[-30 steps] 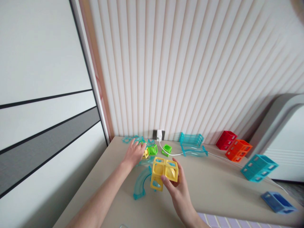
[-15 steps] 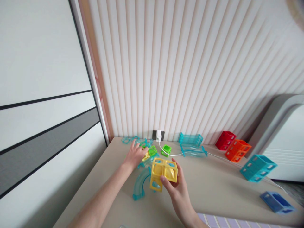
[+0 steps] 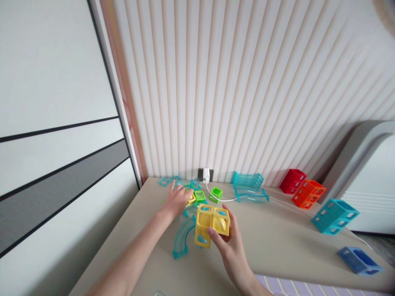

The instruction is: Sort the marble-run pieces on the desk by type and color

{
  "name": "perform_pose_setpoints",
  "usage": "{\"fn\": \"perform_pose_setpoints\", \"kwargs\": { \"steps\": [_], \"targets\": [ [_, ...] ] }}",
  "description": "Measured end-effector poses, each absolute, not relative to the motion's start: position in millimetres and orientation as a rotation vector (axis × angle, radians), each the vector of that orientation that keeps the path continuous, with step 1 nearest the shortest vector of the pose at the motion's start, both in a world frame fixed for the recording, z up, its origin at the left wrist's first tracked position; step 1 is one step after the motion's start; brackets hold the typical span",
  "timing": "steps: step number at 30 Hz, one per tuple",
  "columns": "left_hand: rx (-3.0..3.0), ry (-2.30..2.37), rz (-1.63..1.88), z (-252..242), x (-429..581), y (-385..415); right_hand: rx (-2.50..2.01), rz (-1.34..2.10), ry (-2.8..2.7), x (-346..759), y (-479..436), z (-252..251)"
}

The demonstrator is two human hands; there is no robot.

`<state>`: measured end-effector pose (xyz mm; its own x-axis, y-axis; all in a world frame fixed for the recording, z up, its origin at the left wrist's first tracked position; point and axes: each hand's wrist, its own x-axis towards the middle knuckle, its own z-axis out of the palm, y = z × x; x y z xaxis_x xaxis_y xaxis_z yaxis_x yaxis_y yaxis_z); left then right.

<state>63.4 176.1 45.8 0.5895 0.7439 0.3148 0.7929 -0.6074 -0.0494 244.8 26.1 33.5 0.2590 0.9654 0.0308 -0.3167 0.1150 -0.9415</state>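
Three cells of the yellow block (image 3: 204,221) are already joined — the right hand (image 3: 232,243) has its fingers clamped on its right side, thumb in front. Still separate are a small yellow piece (image 3: 191,200) at the left hand's (image 3: 175,201) fingertips, a green cube (image 3: 200,197) just right of those fingers, and a curved blue track (image 3: 182,239) nearer the person than them. Whether the left fingers grip the piece I cannot tell. Since half a second ago, that green cube has levelled from a tilt — the yellow block hardly differs.
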Motion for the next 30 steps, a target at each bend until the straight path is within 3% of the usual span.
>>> {"fn": "perform_pose_setpoints", "kwargs": {
  "steps": [30],
  "targets": [
    [-2.715, -1.395, -0.507, 45.0, 60.3, 183.6, -0.988, 1.167, -0.875, 245.7, 25.0, 27.0]
  ]
}}
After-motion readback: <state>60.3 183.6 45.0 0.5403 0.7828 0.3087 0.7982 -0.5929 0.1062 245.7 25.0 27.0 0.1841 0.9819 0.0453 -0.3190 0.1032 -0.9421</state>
